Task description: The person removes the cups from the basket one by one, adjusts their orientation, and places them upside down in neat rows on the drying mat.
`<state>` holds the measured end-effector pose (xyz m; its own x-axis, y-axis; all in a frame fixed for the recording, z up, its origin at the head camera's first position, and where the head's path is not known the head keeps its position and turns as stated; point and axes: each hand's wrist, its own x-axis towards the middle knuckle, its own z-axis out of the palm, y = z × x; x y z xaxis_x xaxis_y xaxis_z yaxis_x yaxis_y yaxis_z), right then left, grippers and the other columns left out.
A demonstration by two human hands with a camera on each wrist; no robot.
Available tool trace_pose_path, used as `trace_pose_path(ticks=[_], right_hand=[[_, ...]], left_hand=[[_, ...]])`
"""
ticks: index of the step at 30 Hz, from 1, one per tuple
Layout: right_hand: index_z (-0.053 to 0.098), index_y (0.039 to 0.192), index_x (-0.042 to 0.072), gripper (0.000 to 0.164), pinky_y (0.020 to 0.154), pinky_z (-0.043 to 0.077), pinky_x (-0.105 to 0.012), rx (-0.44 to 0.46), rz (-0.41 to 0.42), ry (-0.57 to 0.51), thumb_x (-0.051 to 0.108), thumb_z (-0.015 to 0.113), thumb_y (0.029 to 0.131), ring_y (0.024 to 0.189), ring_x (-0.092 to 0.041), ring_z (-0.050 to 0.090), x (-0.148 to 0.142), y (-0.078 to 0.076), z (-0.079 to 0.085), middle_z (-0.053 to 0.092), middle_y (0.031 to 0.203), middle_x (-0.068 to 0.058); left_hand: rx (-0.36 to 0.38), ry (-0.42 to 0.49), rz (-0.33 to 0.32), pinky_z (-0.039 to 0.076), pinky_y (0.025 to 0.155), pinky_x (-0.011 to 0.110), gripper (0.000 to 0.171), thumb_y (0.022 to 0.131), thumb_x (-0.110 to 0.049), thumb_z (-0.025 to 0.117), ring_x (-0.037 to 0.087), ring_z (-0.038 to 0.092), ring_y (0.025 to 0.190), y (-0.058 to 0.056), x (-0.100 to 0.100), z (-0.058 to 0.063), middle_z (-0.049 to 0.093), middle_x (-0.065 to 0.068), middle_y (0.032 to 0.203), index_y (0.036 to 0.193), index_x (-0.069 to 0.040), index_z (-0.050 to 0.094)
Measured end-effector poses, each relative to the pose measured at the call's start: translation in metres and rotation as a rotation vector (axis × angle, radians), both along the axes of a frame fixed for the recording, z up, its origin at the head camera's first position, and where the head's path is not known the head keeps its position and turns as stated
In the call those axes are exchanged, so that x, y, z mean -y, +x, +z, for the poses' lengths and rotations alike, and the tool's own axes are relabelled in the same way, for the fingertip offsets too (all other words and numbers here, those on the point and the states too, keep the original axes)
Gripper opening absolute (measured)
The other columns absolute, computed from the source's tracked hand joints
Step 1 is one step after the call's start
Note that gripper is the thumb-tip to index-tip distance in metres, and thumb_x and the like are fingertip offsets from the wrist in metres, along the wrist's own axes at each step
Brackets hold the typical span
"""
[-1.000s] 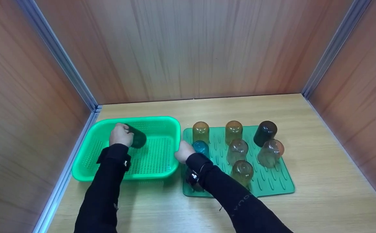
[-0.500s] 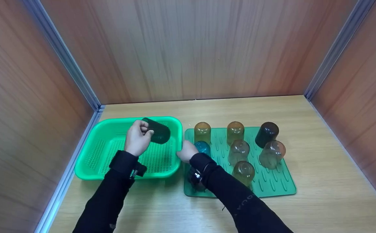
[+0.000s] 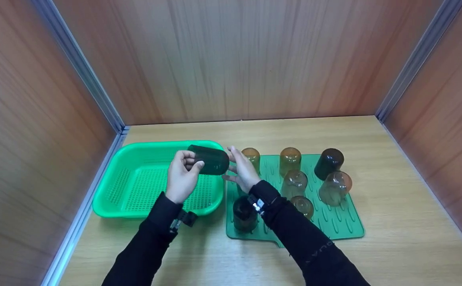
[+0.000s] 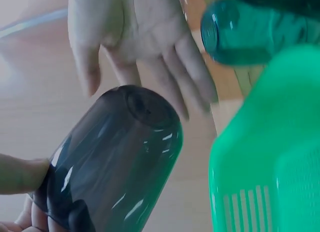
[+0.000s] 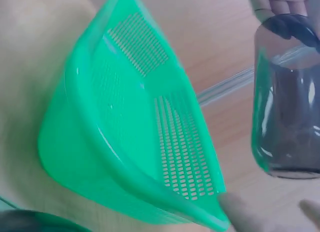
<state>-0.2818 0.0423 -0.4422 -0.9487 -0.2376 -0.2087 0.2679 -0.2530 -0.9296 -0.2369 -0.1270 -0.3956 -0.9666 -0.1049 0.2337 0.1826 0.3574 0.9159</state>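
My left hand (image 3: pixel 182 178) grips a dark grey drinking glass (image 3: pixel 211 160) by its open end, the thumb on the outside. The glass lies nearly level above the right rim of a green plastic basket (image 3: pixel 113 178). Fingers spread, my right hand (image 3: pixel 245 169) is beside the glass's closed base; whether they touch I cannot tell. In the left wrist view the open right palm (image 4: pixel 135 36) faces the glass base. The right wrist view shows the dark glass (image 5: pixel 287 101) hanging beside the basket wall (image 5: pixel 75 137), with blurred right fingertips (image 5: pixel 242 212) below.
A green ribbed drying mat (image 3: pixel 334 226) right of the basket bears several upturned glasses: amber (image 3: pixel 290 161), clear (image 3: pixel 332 190) and dark (image 3: pixel 329 163). Another dark glass (image 3: pixel 245 214) stands near its front left corner. A teal glass (image 4: pixel 240 31) shows in the left wrist view. Wooden panels surround the table.
My left hand has lifted the dark glass up out of the basket and carried it right. My right hand has left the basket's right rim, risen and spread its fingers.
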Motion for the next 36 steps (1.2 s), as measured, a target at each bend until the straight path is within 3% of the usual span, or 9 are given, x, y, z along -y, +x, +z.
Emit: trace_pose_path(ticks=[5,9,15,18,21,24,30,32,36], right_hand=[[0.018,0.157,0.022,0.062,0.096,0.050,-0.057,-0.041,0.058,-0.164,0.048,0.037,0.103,0.131,-0.038,0.048,-0.007,0.008,-0.003,0.027,0.156,-0.016],[0.025,0.155,0.019,0.056,0.087,0.057,-0.048,-0.129,0.003,-0.226,0.035,0.043,0.104,0.113,-0.029,0.061,-0.012,0.013,-0.007,0.037,0.146,-0.018],[0.041,0.138,0.005,0.041,0.077,0.060,-0.038,-0.273,-0.124,-0.075,0.024,0.048,0.103,0.097,-0.020,0.065,-0.020,0.018,-0.013,0.048,0.128,-0.015],[0.046,0.133,0.004,0.037,0.072,0.059,-0.033,-0.326,-0.167,0.025,0.023,0.052,0.101,0.093,-0.018,0.064,-0.028,0.021,-0.010,0.053,0.122,-0.014],[0.049,0.130,0.002,0.036,0.071,0.058,-0.032,-0.338,-0.182,0.082,0.020,0.054,0.099,0.091,-0.018,0.063,-0.045,0.026,-0.004,0.055,0.118,-0.014],[0.051,0.129,0.003,0.035,0.072,0.059,-0.033,-0.325,-0.190,0.123,0.017,0.057,0.098,0.090,-0.019,0.063,-0.070,0.032,0.004,0.055,0.114,-0.013],[0.054,0.129,0.006,0.033,0.073,0.056,-0.031,-0.391,-0.173,0.351,0.014,0.059,0.097,0.092,-0.020,0.060,-0.132,0.045,0.017,0.054,0.116,-0.013],[0.055,0.128,0.006,0.033,0.074,0.055,-0.029,-0.416,-0.158,0.428,0.014,0.060,0.097,0.093,-0.019,0.059,-0.149,0.050,0.020,0.055,0.118,-0.014],[0.055,0.127,0.006,0.033,0.077,0.053,-0.026,-0.455,-0.148,0.570,0.015,0.062,0.096,0.097,-0.019,0.057,-0.177,0.060,0.025,0.053,0.120,-0.015]], left_hand=[[-0.007,0.093,-0.025,0.047,0.074,0.023,0.020,0.090,0.003,0.064,0.018,0.059,0.081,0.008,-0.019,-0.003,0.064,0.017,0.094,0.106,0.005,0.052],[0.010,0.172,-0.052,0.048,0.070,0.021,0.021,0.089,0.004,0.065,0.013,0.057,0.077,0.011,-0.031,-0.009,0.064,0.015,0.092,0.105,0.005,0.052],[0.024,0.209,-0.089,0.048,0.070,0.021,0.020,0.089,0.003,0.065,0.013,0.058,0.076,0.017,-0.039,-0.015,0.064,0.014,0.090,0.104,0.005,0.052],[0.034,0.193,-0.123,0.048,0.077,0.025,0.020,0.091,-0.001,0.064,0.016,0.059,0.082,0.022,-0.041,-0.021,0.065,0.015,0.093,0.107,0.004,0.052],[0.045,0.120,-0.168,0.048,0.087,0.035,0.022,0.093,-0.006,0.063,0.021,0.060,0.096,0.032,-0.042,-0.030,0.064,0.015,0.103,0.111,0.001,0.052],[0.064,-0.008,-0.216,0.048,0.092,0.044,0.020,0.094,-0.010,0.062,0.024,0.059,0.106,0.047,-0.039,-0.041,0.063,0.012,0.109,0.112,-0.004,0.054],[0.185,-0.272,-0.346,0.051,0.088,0.045,0.016,0.092,-0.018,0.066,0.023,0.061,0.098,0.074,-0.034,-0.070,0.065,0.006,0.098,0.100,-0.007,0.061],[0.196,-0.376,-0.353,0.051,0.086,0.045,0.023,0.089,-0.020,0.070,0.025,0.062,0.096,0.077,-0.034,-0.080,0.065,0.008,0.098,0.103,-0.005,0.060],[0.156,-0.584,-0.300,0.050,0.091,0.049,0.048,0.084,-0.023,0.075,0.034,0.059,0.107,0.078,-0.038,-0.101,0.062,0.019,0.115,0.120,0.003,0.057]])
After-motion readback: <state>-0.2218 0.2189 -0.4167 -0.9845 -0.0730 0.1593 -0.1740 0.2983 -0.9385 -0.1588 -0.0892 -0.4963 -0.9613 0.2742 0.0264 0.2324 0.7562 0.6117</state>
